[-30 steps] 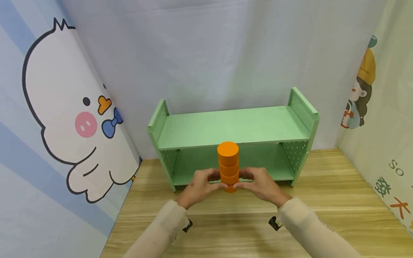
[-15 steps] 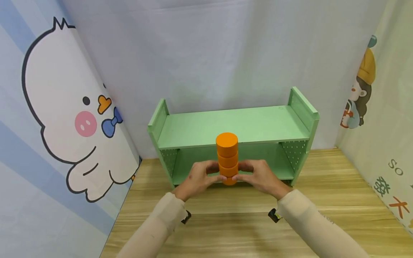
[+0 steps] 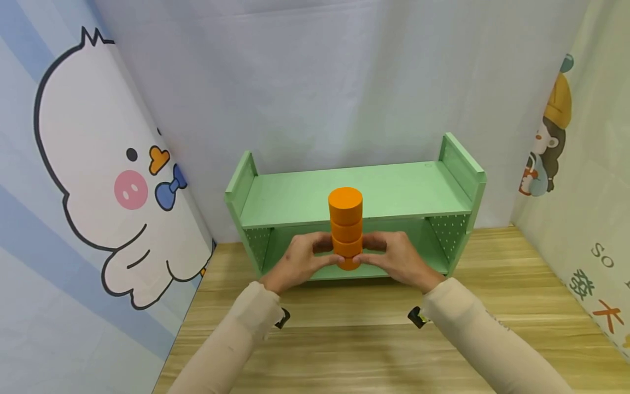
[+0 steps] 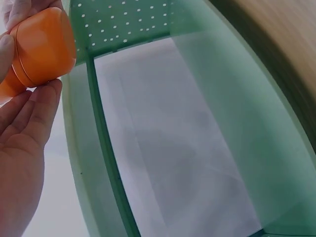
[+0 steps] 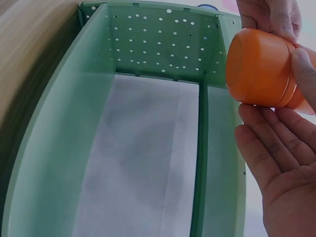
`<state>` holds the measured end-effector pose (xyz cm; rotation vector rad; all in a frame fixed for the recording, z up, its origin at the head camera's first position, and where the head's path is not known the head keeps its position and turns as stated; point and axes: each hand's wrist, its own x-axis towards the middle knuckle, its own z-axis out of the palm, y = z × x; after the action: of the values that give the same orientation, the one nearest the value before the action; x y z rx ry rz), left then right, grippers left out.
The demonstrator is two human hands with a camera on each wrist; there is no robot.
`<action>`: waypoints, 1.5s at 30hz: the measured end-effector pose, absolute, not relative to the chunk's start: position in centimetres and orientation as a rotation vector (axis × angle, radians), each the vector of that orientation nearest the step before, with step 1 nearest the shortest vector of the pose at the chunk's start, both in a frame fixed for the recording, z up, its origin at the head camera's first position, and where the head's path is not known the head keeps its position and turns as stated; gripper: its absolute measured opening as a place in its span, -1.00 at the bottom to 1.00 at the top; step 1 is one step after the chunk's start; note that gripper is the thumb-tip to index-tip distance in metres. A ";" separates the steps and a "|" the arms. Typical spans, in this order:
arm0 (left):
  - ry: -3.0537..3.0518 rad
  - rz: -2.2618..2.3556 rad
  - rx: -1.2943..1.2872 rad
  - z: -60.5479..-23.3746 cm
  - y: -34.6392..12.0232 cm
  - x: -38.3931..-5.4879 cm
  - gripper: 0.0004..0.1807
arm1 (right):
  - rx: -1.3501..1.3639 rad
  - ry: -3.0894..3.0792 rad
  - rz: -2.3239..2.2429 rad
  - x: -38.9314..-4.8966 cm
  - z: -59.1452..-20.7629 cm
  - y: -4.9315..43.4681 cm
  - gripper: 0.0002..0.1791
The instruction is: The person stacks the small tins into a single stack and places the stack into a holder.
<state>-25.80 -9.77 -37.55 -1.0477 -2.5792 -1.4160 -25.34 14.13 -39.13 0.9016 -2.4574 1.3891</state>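
Note:
A column of several orange round pieces (image 3: 346, 210), stacked one on another with a flat top, stands upright between my two hands in front of the green shelf (image 3: 354, 189). My left hand (image 3: 300, 257) grips its lower part from the left, thumb towards me and fingers behind. From the right, my right hand (image 3: 394, 257) holds it in the same way, the two thumbs almost meeting at the lowest piece. In the left wrist view, the rounded end of an orange piece (image 4: 47, 47) shows with fingertips against its side. The column overlaps the top board's front edge in the head view.
The two-level shelf has raised side panels (image 3: 462, 169) and a lower board (image 3: 290, 249) behind my hands. It stands on a wood-grain table (image 3: 344, 350) against a pale curtain (image 3: 320, 82). Printed cloths with cartoon figures hang left (image 3: 88, 180) and right (image 3: 581, 180).
Both hands have moved the orange stack upward in the head view, so its top now overlaps the upper board more. The grip looks the same and the shelf has stayed put.

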 end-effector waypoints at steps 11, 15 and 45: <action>-2.574 -1.379 -1.041 -36.2 -9.6 -26.6 -0.54 | 0.875 -2.465 1.415 -26.1 -37.5 14.3 -0.56; -2.574 -1.357 -1.035 -35.6 -9.7 -26.9 -0.54 | 0.877 -2.469 1.408 -26.4 -36.8 14.2 -0.56; -2.582 -1.478 -0.884 -34.3 -9.1 -29.4 -0.48 | 0.785 -2.500 1.496 -29.1 -34.8 14.0 -0.54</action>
<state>-29.42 -9.09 -34.28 -0.8844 -2.5824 -1.4777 -29.09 14.03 -34.80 0.7848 -2.5002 1.4958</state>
